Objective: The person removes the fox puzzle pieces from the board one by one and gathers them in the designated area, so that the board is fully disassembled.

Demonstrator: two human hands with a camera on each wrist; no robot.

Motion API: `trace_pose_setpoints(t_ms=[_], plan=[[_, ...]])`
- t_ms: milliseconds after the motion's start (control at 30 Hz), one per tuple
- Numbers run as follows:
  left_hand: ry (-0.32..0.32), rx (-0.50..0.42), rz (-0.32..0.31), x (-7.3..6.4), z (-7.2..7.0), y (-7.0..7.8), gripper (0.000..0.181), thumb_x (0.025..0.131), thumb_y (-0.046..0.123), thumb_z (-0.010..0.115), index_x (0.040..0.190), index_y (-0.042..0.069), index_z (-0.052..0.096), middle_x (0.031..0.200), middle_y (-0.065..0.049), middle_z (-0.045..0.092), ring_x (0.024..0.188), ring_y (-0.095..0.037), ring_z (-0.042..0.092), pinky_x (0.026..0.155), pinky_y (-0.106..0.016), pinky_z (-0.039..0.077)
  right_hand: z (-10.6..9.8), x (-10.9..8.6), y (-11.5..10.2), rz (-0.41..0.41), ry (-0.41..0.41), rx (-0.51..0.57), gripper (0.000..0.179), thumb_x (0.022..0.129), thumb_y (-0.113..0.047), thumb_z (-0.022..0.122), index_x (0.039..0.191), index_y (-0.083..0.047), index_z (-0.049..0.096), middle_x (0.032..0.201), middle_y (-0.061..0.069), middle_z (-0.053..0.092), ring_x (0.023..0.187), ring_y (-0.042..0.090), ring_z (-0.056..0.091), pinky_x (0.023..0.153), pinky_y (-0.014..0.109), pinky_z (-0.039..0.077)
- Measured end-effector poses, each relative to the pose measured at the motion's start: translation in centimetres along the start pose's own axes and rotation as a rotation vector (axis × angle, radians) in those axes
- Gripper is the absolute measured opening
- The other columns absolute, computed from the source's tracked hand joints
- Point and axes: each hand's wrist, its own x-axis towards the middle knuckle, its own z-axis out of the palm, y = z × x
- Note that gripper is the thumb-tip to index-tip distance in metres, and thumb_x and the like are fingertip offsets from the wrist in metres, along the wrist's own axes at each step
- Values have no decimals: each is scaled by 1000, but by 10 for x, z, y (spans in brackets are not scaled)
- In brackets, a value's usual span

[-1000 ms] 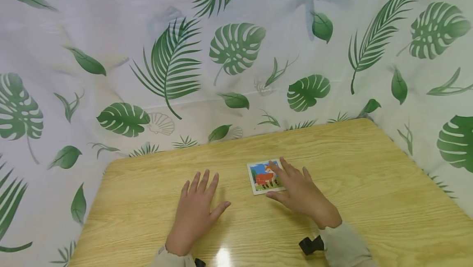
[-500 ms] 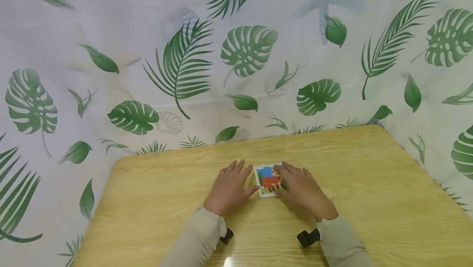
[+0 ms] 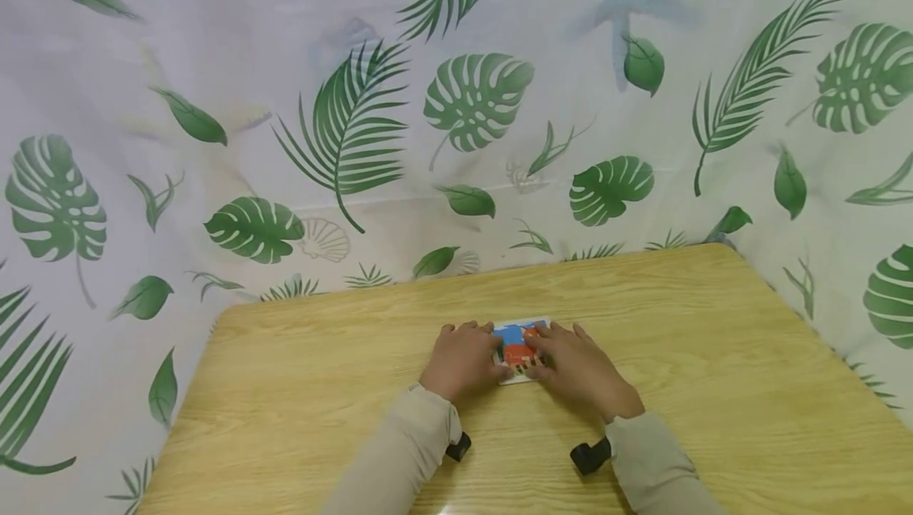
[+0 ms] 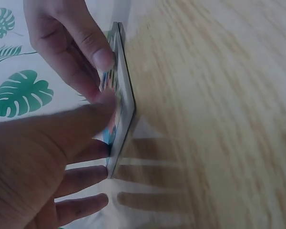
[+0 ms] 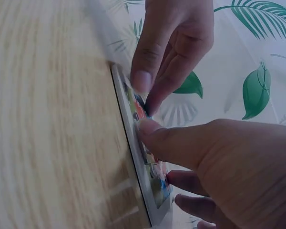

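A small square picture puzzle [image 3: 515, 350] in a pale frame lies on the wooden table, showing a red fox under blue sky. From its left side my left hand [image 3: 462, 360] reaches over it. The thumb [image 4: 102, 107] overlaps the picture in the left wrist view, while the other fingers spread past the frame. On the opposite side is my right hand [image 3: 576, 364], fingers bent lightly. Its thumb [image 5: 150, 128] touches the puzzle's face, and its forefinger stands apart from the thumb. Both hands cover part of the picture.
The wooden table [image 3: 307, 388] extends around the puzzle. A white sheet [image 3: 499, 8] printed with green leaves hangs behind it and to both sides. A black wrist device [image 3: 590, 458] sits under the right sleeve, with another at the left sleeve.
My left hand has come right and forward, from the bare table to the puzzle's left side. The right hand stays over the right side. The camera view has shifted slightly.
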Motion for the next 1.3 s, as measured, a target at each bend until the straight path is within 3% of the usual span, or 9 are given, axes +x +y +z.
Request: trace_pose_setpoints(t_ms=[200,500,833,1300], plan=[[12,14,-5,-2,3,0,40,93,51,74,122,24,75,146,-3,60,125,-23,63,103,-54,48,4,0,0,-21,-5,26,56,97,-25,75,145,-2,58,155,23,46,145,46,38,120,66,19],[19,50,18,-5,3,3,47,94,54,72,131,24,73,149,-6,58,135,-26,56,106,-53,48,5,-5,0,12,6,-11,61,95,-29,76,148,-5,57,157,19,46,146,44,38,119,68,18],[26,105,9,-7,7,2,53,93,59,70,135,28,70,150,-2,57,134,-27,57,104,-56,48,5,-7,-5,-1,27,-31,60,94,-30,76,146,-5,59,156,19,48,144,44,41,117,69,20],[18,72,10,-18,9,-1,59,92,61,70,140,27,67,151,-1,56,136,-29,55,106,-57,45,11,-15,-12,1,19,-37,59,96,-34,74,146,-5,59,155,19,48,144,43,41,117,69,21]])
